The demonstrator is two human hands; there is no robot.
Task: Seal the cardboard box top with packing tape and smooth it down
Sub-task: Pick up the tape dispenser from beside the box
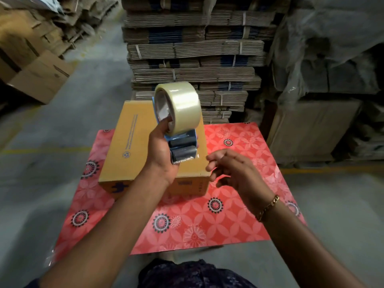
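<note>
Yellow-brown rectangular cardboard box [133, 142] is set on a red floral-patterned sheet [207, 225], flaps closed, directly below and beyond the fingers of both hands. No tape is seen on the top yet, so sealing is judged not started.

A blue handheld tape dispenser [182, 146] carrying a clear roll of packing tape [182, 104] is held above the box in the left hand [160, 154]; its fingers are clamped around the dispenser body, the thumb up by the roll core. The serrated cutter edge faces toward the right hand [234, 169], which is empty, its fingers [212, 157] apart and loosely curled, just beside the cutter, not touching it. A gold chain bracelet [268, 207] is worn on the right wrist.

Step in hand, judged: the loose tape end is to be picked off the cutter by the right fingertips. To do it well:
- end pulled out flat, not twisted or stuck to itself
- end anchored down over the box's end wall, past the fingertips, not only on top
- dispenser drawn straight along the centre seam, kept taut
- strip pressed down with the flat palm from the middle outward, bubbles pushed out

Writing: a blue printed line of small text and a round blue recycling-type mark lie on the box top, left of the left-hand fingers; too small to read. Blue marks on the near wall are also unreadable. No brand is legible on the dispenser or roll.

Flat-packed cardboard stacks [193, 48] stand beyond the box.
</note>
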